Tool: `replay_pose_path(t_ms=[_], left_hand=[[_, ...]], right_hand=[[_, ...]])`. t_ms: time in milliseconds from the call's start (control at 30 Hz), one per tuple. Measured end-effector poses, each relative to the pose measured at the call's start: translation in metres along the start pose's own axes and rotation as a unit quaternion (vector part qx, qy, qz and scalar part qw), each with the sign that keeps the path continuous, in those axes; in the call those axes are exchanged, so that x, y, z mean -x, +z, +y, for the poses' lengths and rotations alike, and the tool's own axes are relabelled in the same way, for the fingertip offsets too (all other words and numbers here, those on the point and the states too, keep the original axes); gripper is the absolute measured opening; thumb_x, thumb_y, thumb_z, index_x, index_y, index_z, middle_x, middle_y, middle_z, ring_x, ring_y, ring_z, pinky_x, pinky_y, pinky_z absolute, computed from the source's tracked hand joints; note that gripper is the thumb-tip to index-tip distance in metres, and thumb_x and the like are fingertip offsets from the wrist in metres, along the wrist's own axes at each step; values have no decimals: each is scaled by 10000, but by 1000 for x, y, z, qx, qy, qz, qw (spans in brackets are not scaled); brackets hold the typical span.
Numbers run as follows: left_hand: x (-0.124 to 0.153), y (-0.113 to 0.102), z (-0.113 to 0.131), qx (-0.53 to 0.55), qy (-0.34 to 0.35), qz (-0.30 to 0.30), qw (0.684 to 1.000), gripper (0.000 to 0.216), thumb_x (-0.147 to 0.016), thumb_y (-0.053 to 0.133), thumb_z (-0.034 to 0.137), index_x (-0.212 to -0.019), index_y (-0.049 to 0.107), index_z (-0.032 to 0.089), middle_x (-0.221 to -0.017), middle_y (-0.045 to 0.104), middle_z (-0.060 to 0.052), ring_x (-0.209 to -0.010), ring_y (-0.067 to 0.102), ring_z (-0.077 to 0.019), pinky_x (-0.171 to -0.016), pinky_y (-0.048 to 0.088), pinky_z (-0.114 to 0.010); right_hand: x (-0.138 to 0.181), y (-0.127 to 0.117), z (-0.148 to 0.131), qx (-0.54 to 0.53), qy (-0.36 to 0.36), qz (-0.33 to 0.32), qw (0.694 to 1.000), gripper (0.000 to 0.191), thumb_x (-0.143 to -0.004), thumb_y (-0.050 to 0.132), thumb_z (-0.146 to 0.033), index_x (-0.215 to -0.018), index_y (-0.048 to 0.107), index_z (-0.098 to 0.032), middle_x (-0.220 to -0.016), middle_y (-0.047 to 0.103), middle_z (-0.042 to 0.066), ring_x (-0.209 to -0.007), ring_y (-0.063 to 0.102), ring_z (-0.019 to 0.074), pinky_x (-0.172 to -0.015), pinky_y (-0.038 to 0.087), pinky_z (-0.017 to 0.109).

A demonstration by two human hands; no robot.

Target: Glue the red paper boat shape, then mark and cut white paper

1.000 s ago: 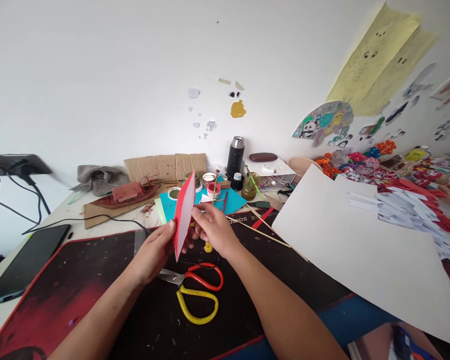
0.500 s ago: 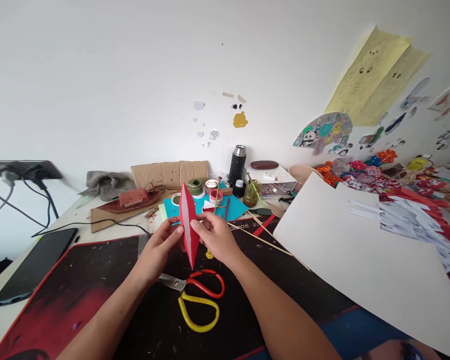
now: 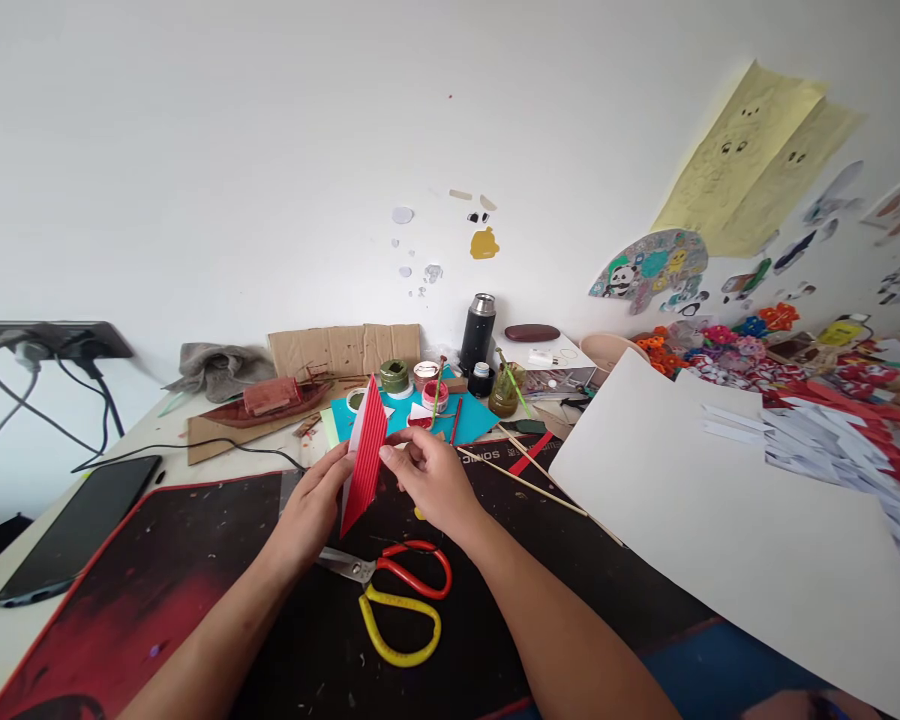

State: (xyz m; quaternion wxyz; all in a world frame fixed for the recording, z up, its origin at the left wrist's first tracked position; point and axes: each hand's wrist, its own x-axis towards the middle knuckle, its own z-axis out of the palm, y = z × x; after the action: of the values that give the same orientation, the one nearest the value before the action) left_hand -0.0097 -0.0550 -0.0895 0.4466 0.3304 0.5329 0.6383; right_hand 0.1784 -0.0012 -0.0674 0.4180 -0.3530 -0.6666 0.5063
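Note:
I hold a folded piece of red paper (image 3: 365, 455) upright over the black and red desk mat (image 3: 195, 570). Its ribbed red face is turned toward me and a white side shows at its left edge. My left hand (image 3: 313, 505) grips the paper's left side with thumb and fingers closed on it. My right hand (image 3: 429, 478) pinches the paper's right edge at mid height. Just below my hands, scissors (image 3: 394, 590) with one red and one yellow handle loop lie on the mat.
A large cream sheet (image 3: 720, 530) lies at the right, with cut red and white paper pieces (image 3: 825, 430) beyond it. Jars, a black flask (image 3: 477, 332), blue paper, thin wooden sticks, cardboard and a model boat crowd the back. A dark phone (image 3: 75, 530) lies at the left.
The paper has turned in my hands: its white face showed a second ago, and now the ribbed red face is toward me. The view has shifted slightly.

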Motion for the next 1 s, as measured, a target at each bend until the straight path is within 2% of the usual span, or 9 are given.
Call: replay_pose_path(t_ms=[67,133,233,333,433,633,1000], left_hand=[[2,4,5,-18,-1,-27,999,293,-761,933,444,-983,864,266,-1083,863,-80,-1195,753,-369,-894,627,-352],[6,10,12,-22,-23,-80,996,375,-723,942,457,-1020,859,243,-1022,861,-79,-1076,780,-360,-819,632,-350],[11,18,22,-11,-65,-145,987,471,-695,942,470,-1060,844,190,-910,843,-81,-858,786,-303,-676,602,-313],[14,21,27,-18,-93,-178,979,459,-663,961,504,-942,837,161,-789,808,-73,-658,724,-217,-561,545,-262],[15,21,30,-18,-133,-209,969,467,-623,991,525,-847,817,154,-709,778,-70,-548,672,-182,-501,533,-256],[13,17,29,-10,-155,-252,955,474,-650,984,527,-859,817,136,-721,788,-99,-542,700,-195,-504,564,-262],[13,9,27,-23,-203,-311,928,519,-693,974,555,-966,844,133,-745,813,-123,-567,728,-204,-554,589,-267]], right_hand=[[0,0,-1,-19,0,7,1000,325,-999,705,-542,-1058,707,-223,-641,557,-63,-588,587,151,-586,455,277],[0,0,-1,-40,0,14,999,342,-1000,704,-557,-1076,706,-224,-640,577,-60,-587,581,147,-573,439,268],[-1,0,-2,-77,3,17,997,388,-992,705,-592,-1114,708,-223,-616,573,-62,-559,540,140,-525,395,253],[-1,-1,-6,-124,11,12,992,440,-969,713,-621,-1151,697,-220,-602,564,-71,-518,497,128,-480,346,245],[-2,-2,-12,-165,22,7,986,493,-935,732,-638,-1179,680,-212,-599,568,-79,-490,474,118,-457,319,245],[-1,-3,-19,-193,44,-20,980,486,-897,768,-620,-1111,681,-193,-575,557,-88,-456,435,100,-439,299,248],[-2,-3,-19,-187,47,0,981,466,-877,757,-666,-935,642,-218,-515,505,-108,-412,391,90,-413,293,244]])
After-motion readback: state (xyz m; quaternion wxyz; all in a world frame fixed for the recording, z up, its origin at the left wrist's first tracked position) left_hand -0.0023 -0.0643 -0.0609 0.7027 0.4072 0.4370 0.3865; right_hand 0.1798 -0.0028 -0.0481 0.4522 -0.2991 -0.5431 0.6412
